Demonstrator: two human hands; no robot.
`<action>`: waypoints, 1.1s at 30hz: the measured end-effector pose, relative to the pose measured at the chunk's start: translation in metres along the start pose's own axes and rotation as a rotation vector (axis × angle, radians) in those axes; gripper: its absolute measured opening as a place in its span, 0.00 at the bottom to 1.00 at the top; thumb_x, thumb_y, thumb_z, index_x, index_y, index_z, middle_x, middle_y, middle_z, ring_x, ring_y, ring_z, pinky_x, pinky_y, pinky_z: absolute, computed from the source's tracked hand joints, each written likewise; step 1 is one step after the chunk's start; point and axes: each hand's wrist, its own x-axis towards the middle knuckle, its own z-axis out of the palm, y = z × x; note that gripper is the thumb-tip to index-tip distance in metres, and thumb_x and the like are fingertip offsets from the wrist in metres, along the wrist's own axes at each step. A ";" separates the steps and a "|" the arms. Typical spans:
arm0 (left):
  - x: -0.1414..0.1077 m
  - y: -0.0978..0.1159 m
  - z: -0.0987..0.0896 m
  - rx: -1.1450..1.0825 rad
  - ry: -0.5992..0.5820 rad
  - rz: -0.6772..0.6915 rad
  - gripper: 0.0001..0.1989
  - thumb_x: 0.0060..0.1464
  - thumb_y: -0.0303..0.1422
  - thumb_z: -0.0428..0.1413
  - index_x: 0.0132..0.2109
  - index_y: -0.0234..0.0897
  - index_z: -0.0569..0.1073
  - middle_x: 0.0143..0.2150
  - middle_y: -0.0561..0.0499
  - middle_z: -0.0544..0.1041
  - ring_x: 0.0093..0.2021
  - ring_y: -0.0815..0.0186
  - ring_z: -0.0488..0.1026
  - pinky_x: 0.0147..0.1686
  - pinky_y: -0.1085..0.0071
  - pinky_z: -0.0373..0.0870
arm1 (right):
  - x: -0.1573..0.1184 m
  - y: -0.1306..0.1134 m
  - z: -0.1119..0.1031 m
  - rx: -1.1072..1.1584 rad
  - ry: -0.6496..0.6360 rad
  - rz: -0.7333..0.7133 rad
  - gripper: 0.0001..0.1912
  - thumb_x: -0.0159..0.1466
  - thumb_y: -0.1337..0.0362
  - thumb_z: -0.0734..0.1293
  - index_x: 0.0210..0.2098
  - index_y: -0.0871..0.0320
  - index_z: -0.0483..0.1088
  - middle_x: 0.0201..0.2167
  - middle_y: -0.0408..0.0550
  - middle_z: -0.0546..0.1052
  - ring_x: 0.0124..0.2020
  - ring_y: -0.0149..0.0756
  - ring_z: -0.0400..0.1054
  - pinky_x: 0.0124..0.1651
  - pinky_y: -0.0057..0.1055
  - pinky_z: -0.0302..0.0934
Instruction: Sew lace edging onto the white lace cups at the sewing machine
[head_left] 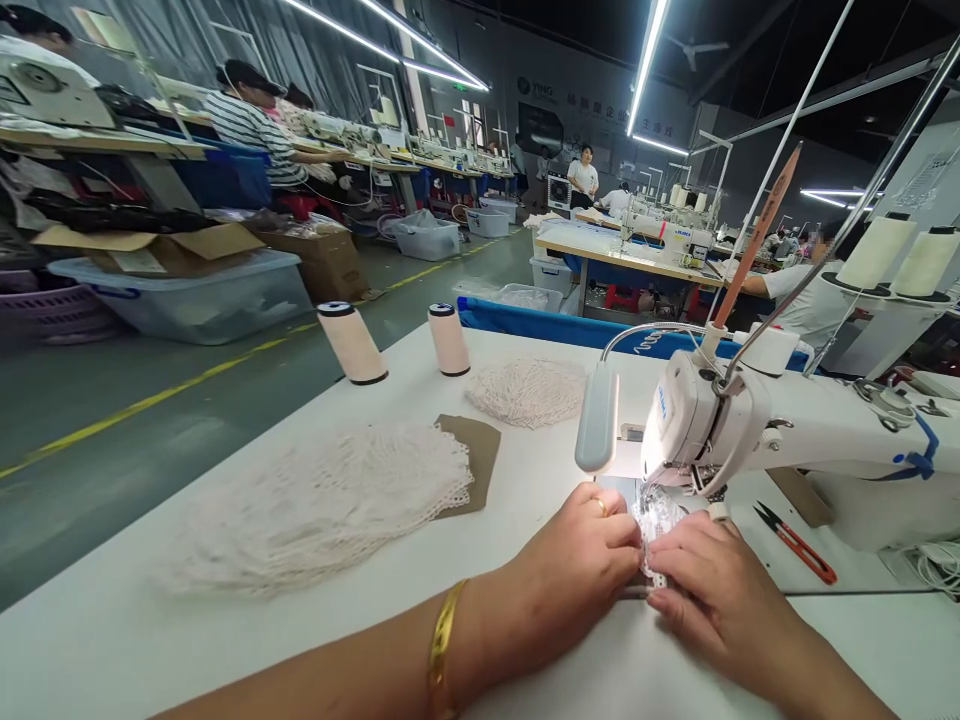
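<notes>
A piece of white lace (658,515) lies under the needle area of the white sewing machine (682,410), lit by its lamp. My left hand (574,560) is at the left of the needle, its fingers curled closed on the lace's left edge. From the right, my right hand (709,580) presses the lace with bent fingers, thumb close to its near end. Parts of the lace are hidden beneath my fingers. A large pile of cream lace pieces (322,500) lies left of my hands, partly over a brown card (476,460). A smaller lace pile (529,390) sits behind.
Two thread cones, one larger (352,345) and one smaller (448,340), stand at the table's far left edge. Red-handled thread snips (796,543) lie right of my right hand. A grey lamp head (597,420) hangs beside the machine. Other people sit at machines beyond the aisle.
</notes>
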 end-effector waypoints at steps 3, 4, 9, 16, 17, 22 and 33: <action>0.000 0.002 0.000 0.004 0.005 0.000 0.10 0.65 0.23 0.56 0.37 0.40 0.77 0.32 0.52 0.77 0.38 0.61 0.69 0.42 0.61 0.59 | 0.000 0.000 0.000 -0.009 -0.008 0.006 0.05 0.76 0.63 0.63 0.46 0.51 0.72 0.42 0.44 0.80 0.43 0.42 0.72 0.45 0.40 0.60; 0.000 0.001 0.000 0.002 0.008 -0.003 0.10 0.65 0.23 0.56 0.37 0.40 0.77 0.33 0.52 0.77 0.38 0.61 0.69 0.42 0.61 0.59 | 0.001 0.001 0.000 -0.011 -0.009 0.009 0.06 0.76 0.63 0.63 0.45 0.51 0.72 0.42 0.44 0.80 0.42 0.42 0.72 0.44 0.40 0.60; 0.003 -0.007 0.001 0.025 -0.014 -0.012 0.07 0.63 0.23 0.59 0.40 0.40 0.79 0.36 0.51 0.80 0.39 0.60 0.71 0.44 0.61 0.61 | 0.004 0.007 0.003 -0.036 0.005 0.009 0.05 0.76 0.63 0.64 0.43 0.52 0.72 0.43 0.46 0.80 0.41 0.42 0.72 0.43 0.39 0.62; 0.003 -0.013 0.003 0.065 -0.017 -0.001 0.07 0.63 0.25 0.59 0.43 0.41 0.80 0.38 0.50 0.81 0.40 0.59 0.72 0.44 0.60 0.61 | 0.005 0.007 0.005 -0.043 0.055 0.007 0.09 0.77 0.65 0.62 0.50 0.53 0.73 0.48 0.50 0.81 0.45 0.45 0.72 0.46 0.42 0.65; 0.002 -0.012 0.003 0.063 -0.018 0.010 0.06 0.62 0.25 0.60 0.43 0.41 0.79 0.39 0.50 0.80 0.40 0.59 0.72 0.44 0.60 0.61 | 0.005 0.007 0.005 -0.045 0.053 0.006 0.09 0.77 0.65 0.61 0.49 0.53 0.74 0.47 0.50 0.81 0.45 0.45 0.72 0.45 0.42 0.65; 0.001 -0.009 0.003 0.065 -0.032 0.002 0.07 0.60 0.23 0.60 0.41 0.40 0.78 0.35 0.51 0.79 0.39 0.60 0.71 0.45 0.61 0.62 | 0.004 0.007 0.006 -0.047 0.046 0.028 0.08 0.76 0.65 0.61 0.45 0.53 0.73 0.44 0.49 0.80 0.42 0.45 0.71 0.42 0.41 0.65; 0.007 -0.021 0.010 0.112 -0.026 -0.044 0.12 0.67 0.25 0.53 0.42 0.40 0.81 0.35 0.47 0.80 0.40 0.59 0.73 0.46 0.61 0.66 | 0.011 0.013 0.010 -0.071 0.105 0.035 0.11 0.75 0.68 0.61 0.50 0.53 0.75 0.48 0.51 0.81 0.47 0.47 0.73 0.45 0.41 0.69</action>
